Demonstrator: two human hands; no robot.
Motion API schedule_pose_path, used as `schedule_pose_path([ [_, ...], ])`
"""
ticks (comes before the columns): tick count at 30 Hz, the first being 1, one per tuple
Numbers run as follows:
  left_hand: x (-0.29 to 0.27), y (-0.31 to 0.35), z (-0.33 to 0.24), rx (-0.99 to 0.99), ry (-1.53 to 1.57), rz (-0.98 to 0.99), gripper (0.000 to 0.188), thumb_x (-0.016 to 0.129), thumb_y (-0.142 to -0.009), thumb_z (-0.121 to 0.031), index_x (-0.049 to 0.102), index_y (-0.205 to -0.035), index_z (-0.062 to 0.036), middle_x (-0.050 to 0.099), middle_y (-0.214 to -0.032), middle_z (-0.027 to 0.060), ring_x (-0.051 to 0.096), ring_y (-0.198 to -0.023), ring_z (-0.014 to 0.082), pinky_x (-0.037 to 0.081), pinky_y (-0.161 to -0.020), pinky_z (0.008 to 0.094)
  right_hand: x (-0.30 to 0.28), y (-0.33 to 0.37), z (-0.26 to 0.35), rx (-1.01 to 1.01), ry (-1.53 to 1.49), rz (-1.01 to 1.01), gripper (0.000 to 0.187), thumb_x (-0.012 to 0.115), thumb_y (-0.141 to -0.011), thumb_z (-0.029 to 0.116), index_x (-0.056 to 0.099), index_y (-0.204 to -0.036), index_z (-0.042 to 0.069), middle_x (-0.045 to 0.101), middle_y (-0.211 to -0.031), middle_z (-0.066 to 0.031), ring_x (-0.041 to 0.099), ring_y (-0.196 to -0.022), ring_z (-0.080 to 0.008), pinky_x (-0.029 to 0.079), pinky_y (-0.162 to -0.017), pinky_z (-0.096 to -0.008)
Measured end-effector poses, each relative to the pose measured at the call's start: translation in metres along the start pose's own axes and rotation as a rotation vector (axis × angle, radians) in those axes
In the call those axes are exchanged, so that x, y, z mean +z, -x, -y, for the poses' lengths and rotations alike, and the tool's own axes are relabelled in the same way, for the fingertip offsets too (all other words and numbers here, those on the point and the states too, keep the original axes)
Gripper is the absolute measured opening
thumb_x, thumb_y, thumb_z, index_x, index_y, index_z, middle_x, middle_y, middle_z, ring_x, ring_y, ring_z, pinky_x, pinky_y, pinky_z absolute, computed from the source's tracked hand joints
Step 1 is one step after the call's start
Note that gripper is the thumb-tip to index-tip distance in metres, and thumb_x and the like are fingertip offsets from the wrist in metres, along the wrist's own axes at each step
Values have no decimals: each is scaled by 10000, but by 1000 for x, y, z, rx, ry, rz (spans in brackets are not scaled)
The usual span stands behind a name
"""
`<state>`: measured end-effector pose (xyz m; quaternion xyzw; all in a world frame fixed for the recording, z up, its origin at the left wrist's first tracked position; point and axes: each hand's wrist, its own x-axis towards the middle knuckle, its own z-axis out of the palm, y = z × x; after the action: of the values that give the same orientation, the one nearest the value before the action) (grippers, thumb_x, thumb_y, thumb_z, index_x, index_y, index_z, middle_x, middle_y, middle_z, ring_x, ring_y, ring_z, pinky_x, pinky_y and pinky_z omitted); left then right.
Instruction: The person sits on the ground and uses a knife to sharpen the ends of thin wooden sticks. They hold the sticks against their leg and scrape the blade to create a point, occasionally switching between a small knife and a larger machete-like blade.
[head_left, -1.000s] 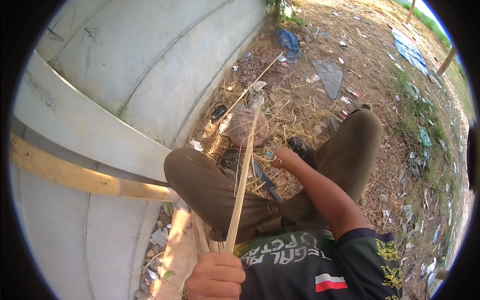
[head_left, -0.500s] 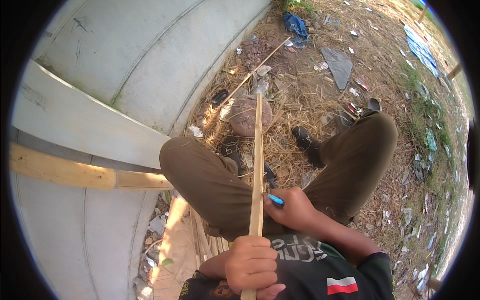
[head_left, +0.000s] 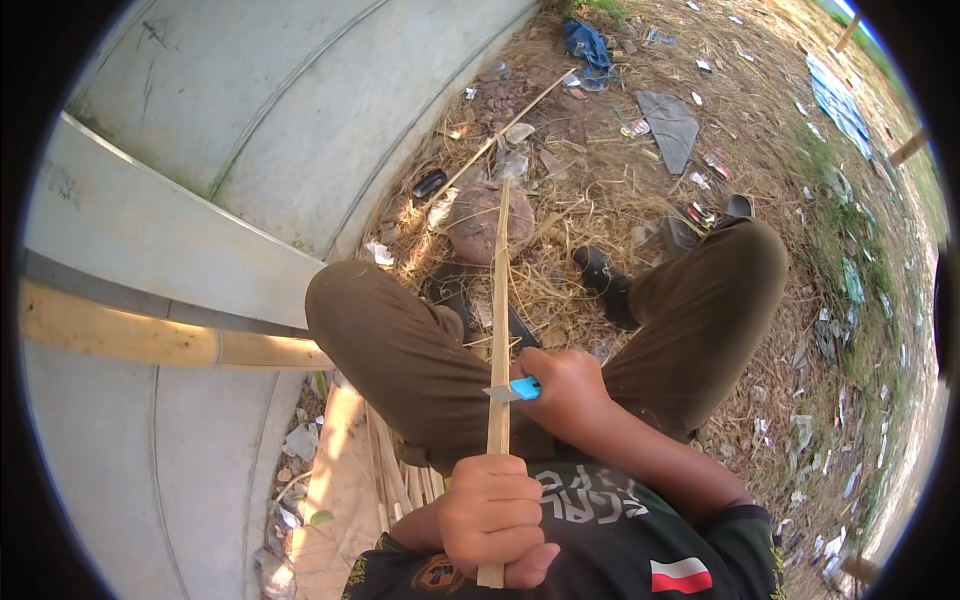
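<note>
A long, pale bamboo strip [head_left: 499, 310] runs away from my body between my knees. My left hand [head_left: 495, 520] is wrapped round its near end, close to my shirt. Its far end passes over a round reddish stone [head_left: 470, 225]; contact between them cannot be told. In my closed right hand [head_left: 565, 395] is a utility knife [head_left: 524, 388] with a blue body. The metal blade lies across the strip, a little beyond my left hand. Most of the knife's handle is hidden in my fingers.
Both knees are bent outward around the strip. To the left stand a grey wall [head_left: 230, 120] and a horizontal bamboo pole [head_left: 150, 330]. A thin stick [head_left: 530, 108] lies beyond the stone. Dry straw and litter cover the ground, with a blue cloth [head_left: 588, 45] farther off.
The right hand has moved slightly left and nearer to me, and the knife's blade now shows across the strip. The left hand keeps its hold; the strip has shifted slightly left.
</note>
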<state>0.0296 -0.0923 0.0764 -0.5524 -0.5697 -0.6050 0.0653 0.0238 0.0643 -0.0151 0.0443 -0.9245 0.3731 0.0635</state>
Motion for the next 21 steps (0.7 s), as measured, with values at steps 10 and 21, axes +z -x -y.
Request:
schedule_pose_path([
  [10,-5,13,-3,2,3,-30,298,603,-778,-94,433,-541,-32,345,-495,21,384,-393,195,299,-402,318,16,-7,-4,132,265,23,124,700,-807,207,702,-796,83,690,-682,-145,698,-610,-344,553,-570,-438],
  [21,-5,24,-12,31,23,-9,305,626,-781,-87,432,-549,-55,393,-554,33,438,-455,206,323,-417,322,-5,-7,-3,207,85,202,197,686,-820,221,705,-805,25,654,-679,-223,661,-661,-427,545,-658,-505],
])
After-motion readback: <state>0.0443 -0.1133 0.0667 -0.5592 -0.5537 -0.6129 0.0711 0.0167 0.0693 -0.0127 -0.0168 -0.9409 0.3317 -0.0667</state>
